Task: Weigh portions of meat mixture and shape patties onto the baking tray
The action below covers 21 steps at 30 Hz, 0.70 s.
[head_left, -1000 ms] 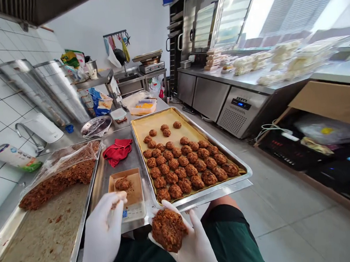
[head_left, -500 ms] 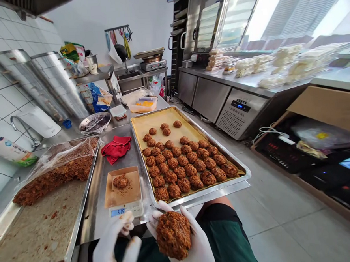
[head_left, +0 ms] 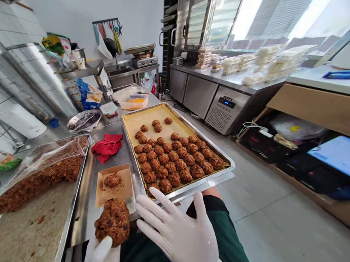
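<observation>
Pinching a big lump with the left hand, with thumb on the near side, before the scale. Cannot see the fingers underneath. Holding the right hand spread wide, palm up, with nothing in it, near the lined tray. Judging by the many balls in close rows on the tray's near part, probably well advanced already. Also set on the tray: a few balls farther up, more apart, with bare liner around and behind, so not full yet. Apparently left to portion: much mix on the other tray, partly under wrap, plus a small lump on brown paper at the scale.
</observation>
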Each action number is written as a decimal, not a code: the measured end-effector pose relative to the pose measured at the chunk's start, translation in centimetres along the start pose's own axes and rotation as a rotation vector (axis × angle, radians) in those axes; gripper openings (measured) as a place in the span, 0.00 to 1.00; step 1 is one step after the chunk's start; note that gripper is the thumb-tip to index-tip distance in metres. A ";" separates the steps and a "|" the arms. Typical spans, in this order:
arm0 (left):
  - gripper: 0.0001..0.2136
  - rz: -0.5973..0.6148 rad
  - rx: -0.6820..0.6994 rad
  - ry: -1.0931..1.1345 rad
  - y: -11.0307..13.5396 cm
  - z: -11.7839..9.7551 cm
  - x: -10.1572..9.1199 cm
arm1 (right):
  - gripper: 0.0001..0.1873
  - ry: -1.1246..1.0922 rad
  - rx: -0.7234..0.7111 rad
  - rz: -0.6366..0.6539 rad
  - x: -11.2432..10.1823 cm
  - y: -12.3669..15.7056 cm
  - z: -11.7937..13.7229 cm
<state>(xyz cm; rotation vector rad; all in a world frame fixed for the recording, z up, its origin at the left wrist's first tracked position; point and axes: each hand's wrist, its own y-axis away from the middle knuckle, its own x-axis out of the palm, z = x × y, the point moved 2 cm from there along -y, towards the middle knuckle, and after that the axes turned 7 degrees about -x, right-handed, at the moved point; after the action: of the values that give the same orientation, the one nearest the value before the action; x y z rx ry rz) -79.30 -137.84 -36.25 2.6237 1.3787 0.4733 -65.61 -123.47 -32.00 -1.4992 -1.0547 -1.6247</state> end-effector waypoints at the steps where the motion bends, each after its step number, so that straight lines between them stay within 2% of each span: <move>1: 0.22 -0.005 -0.006 0.011 -0.1 -0.1 -0.2 | 0.60 -0.015 -0.004 -0.004 0.1 0.0 0.0; 6: 0.21 -0.070 -0.148 0.180 -0.8 1.0 -2.0 | 0.58 -0.079 -0.005 -0.024 -0.3 0.1 -0.1; 8: 0.21 -0.105 -0.196 0.265 -0.9 1.6 -2.3 | 0.52 -0.170 0.012 -0.008 -0.7 0.3 -0.1; 12: 0.23 -0.134 -0.176 0.326 -0.5 2.0 -2.4 | 0.31 -0.458 0.008 0.058 -1.1 0.6 -0.1; 16: 0.23 -0.126 -0.196 0.321 -0.1 1.7 -2.5 | 0.29 -0.562 -0.018 0.071 -1.0 0.6 -0.2; 18: 0.23 -0.145 -0.187 0.316 0.0 1.7 -2.7 | 0.29 -0.509 -0.028 0.065 -1.0 0.4 -0.3; 19: 0.23 -0.156 -0.175 0.306 0.0 1.8 -2.9 | 0.29 -0.414 -0.024 0.058 -0.9 0.3 -0.3; 21: 0.25 -0.164 -0.149 0.235 0.1 1.9 -3.0 | 0.25 -0.057 -0.058 0.027 -1.0 0.0 -0.6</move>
<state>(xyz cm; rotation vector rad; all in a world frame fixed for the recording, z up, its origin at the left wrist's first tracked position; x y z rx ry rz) -80.14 -140.32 -38.63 2.3734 1.5435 0.8478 -65.75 -124.11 -33.03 -1.5995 -1.0210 -1.6151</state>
